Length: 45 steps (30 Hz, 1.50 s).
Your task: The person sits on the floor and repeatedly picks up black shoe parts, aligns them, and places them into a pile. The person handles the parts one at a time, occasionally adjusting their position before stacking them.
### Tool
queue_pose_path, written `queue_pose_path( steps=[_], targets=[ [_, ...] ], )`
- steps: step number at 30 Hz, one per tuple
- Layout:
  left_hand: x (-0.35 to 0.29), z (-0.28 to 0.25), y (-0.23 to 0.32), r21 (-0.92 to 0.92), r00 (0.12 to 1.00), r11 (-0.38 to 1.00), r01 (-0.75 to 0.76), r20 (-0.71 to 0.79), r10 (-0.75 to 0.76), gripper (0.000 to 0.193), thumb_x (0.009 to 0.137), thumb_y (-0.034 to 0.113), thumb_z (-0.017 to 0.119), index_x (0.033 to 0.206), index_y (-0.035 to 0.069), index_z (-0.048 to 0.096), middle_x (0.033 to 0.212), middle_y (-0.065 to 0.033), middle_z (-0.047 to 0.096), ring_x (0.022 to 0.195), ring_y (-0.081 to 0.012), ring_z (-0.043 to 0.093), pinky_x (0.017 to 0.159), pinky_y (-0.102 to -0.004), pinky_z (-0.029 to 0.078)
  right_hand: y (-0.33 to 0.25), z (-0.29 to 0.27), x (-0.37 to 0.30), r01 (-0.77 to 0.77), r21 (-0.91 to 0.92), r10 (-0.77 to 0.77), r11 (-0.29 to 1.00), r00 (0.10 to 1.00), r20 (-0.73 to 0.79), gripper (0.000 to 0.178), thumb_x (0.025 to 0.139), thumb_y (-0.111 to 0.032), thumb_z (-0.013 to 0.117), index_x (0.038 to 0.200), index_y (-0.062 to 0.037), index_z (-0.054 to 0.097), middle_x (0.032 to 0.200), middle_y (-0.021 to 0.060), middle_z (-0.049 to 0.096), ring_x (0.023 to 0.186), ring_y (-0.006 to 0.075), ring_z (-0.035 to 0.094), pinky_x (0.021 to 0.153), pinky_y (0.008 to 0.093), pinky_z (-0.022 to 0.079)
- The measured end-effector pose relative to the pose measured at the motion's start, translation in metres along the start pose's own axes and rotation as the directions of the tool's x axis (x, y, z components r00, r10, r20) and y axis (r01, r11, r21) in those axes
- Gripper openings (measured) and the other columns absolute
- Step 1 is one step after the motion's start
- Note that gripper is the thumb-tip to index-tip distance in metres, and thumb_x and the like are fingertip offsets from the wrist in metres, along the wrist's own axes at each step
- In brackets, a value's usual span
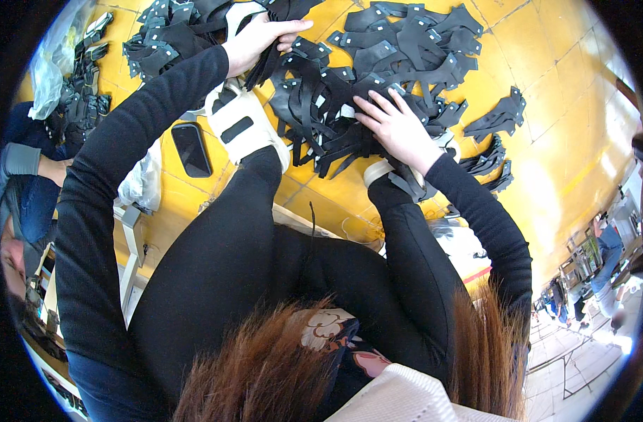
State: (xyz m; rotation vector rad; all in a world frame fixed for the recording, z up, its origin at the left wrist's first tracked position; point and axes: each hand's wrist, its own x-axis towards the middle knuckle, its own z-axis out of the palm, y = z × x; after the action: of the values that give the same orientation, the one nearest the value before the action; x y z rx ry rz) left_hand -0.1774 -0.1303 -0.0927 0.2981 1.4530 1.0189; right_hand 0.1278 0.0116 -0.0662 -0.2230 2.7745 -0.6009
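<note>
My left hand point(255, 43) is closed round a bunch of thin black strap pieces point(266, 67) that hang below its fingers; its index finger points out to the right. My right hand point(399, 130) lies with stretched, parted fingers on a pile of black strap pieces point(321, 105) between my feet. These pieces are flat, with wide ends and narrow straps, and many carry a small white mark. Another heap of black pieces point(413, 42) spreads beyond my right hand. A further heap point(160, 46) lies at the far left, partly behind my left arm.
A black phone point(192, 150) lies on the yellow tiled floor point(546, 91) beside my white sandal point(244, 126). Small stacks of black pieces point(497, 116) sit to the right. Clear plastic bags point(54, 77) and a person's arm point(22, 160) are at the left edge.
</note>
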Motion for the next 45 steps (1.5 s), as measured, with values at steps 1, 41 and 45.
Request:
queue_pose_path(
  steps=[1, 41, 45],
  targets=[
    [-0.001, -0.001, 0.001, -0.005, 1.000, 1.000, -0.010, 0.013, 0.010, 0.037, 0.089, 0.035, 0.071, 0.067, 0.017, 0.049, 0.062, 0.0061, 0.042, 0.056, -0.0044, 0.039, 0.059, -0.0221, 0.035, -0.001, -0.001, -0.005, 0.001, -0.004, 0.000, 1.000, 0.999, 0.040, 0.037, 0.085, -0.012, 0.053, 0.121, -0.0126, 0.064, 0.140, 0.0045, 0.052, 0.131, 0.0225, 0.046, 0.116, 0.0455, 0.026],
    [0.000, 0.004, -0.006, -0.018, 0.997, 0.997, 0.069, 0.034, -0.068, 0.021, 0.092, 0.027, 0.068, 0.082, 0.012, 0.056, 0.062, 0.0067, 0.039, 0.056, -0.0061, 0.037, 0.061, -0.0246, 0.035, -0.011, 0.030, 0.004, -0.335, 0.334, 0.346, 0.881, 0.938, 0.029, 0.023, 0.086, -0.024, 0.062, 0.104, -0.0114, 0.068, 0.089, 0.0053, 0.065, 0.091, 0.0234, 0.059, 0.081, 0.0374, 0.042],
    [-0.002, 0.002, -0.006, 0.003, 0.997, 0.998, 0.067, 0.043, -0.067, 0.021, 0.092, 0.027, 0.068, 0.082, 0.012, 0.057, 0.062, 0.0067, 0.039, 0.057, -0.0059, 0.037, 0.061, -0.0244, 0.035, -0.018, 0.032, 0.006, -0.369, 0.443, 0.424, 0.817, 0.905, -0.029, 0.025, 0.087, -0.026, 0.063, 0.106, -0.0098, 0.067, 0.079, 0.0084, 0.064, 0.081, 0.0273, 0.062, 0.075, 0.0393, 0.045]
  ],
)
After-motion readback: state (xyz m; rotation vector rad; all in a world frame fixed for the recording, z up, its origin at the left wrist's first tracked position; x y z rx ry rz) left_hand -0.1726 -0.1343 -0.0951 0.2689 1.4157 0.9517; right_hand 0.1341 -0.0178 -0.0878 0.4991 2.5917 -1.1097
